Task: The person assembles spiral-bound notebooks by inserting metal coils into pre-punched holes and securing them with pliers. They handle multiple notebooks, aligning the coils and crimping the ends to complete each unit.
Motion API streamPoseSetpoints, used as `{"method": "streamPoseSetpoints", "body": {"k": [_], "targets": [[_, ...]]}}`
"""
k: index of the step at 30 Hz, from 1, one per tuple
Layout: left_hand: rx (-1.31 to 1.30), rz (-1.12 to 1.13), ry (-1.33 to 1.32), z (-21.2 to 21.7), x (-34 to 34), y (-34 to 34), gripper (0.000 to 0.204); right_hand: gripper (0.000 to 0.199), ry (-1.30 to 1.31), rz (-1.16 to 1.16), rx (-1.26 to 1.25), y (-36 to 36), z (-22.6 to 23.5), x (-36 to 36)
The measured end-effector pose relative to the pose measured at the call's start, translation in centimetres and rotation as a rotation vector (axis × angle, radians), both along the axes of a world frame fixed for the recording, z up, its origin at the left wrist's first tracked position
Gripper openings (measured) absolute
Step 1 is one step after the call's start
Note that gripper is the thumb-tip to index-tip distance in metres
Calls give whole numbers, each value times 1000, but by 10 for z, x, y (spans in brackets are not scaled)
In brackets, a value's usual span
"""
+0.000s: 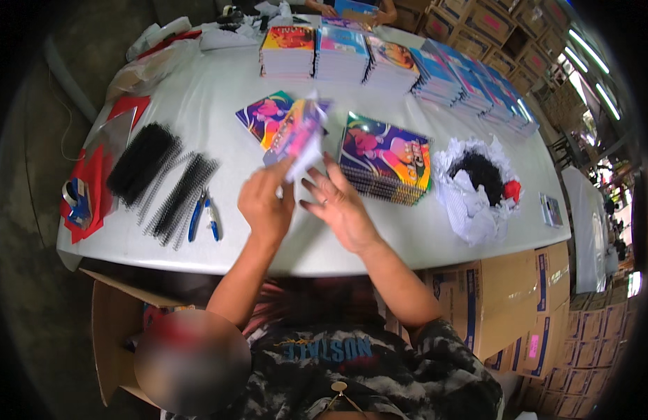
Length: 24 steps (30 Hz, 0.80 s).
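The desk (366,255), pale-topped, spans the view. Under its right side stands a cardboard box (509,301), its contents hidden; at lower left, an open cardboard box (107,336) holds red and pale items too dim to name. Book stacks (352,56) line the desk's far side. Nearer, just beyond the right hand, sits a stack of spiral-bound books (383,157), its covers purple and orange. On the right, a crumpled white wrapping (464,213) forms a loose nest, with a tangled black mass inside and a red scrap at its rim. Black binding coils (145,161) lie in bundles on the left.

The left hand (268,199) has its fingers closed on the lower end of a blurred printed booklet (304,136), above the desk's middle. Its long axis runs away from the person, leaning slightly right, top end toward the far side. The right hand (341,206) is open beside it, fingers spread and gripping nothing visible; contact is unclear. Blue-handled pliers (212,218) lie beside the coils.
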<state>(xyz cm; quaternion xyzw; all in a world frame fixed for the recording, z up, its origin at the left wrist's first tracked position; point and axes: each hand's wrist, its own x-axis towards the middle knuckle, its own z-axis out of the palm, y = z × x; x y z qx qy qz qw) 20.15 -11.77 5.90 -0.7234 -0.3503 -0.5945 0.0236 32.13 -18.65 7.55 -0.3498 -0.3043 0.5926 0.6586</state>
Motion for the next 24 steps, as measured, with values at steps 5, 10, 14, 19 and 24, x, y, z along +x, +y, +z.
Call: {"method": "streamPoseSetpoints", "body": {"k": [5, 10, 14, 19, 24], "targets": [[-277, -149, 250, -38, -16, -87, 41, 29, 164, -192, -34, -25, -61, -27], [-416, -308, 356, -56, -38, -99, 38, 32, 129, -87, -94, -39, -93, -5], [-468, -391, 402, -60, -49, -98, 29, 34, 142, 41, -74, -38, -91, 9], [-537, -611, 433, -64, -68, -86, 25, 33, 94, 49, -95, -36, -89, 9], [-538, -376, 471, -46, -83, -82, 50, 30, -547, 65, 0, -40, -78, 25]]}}
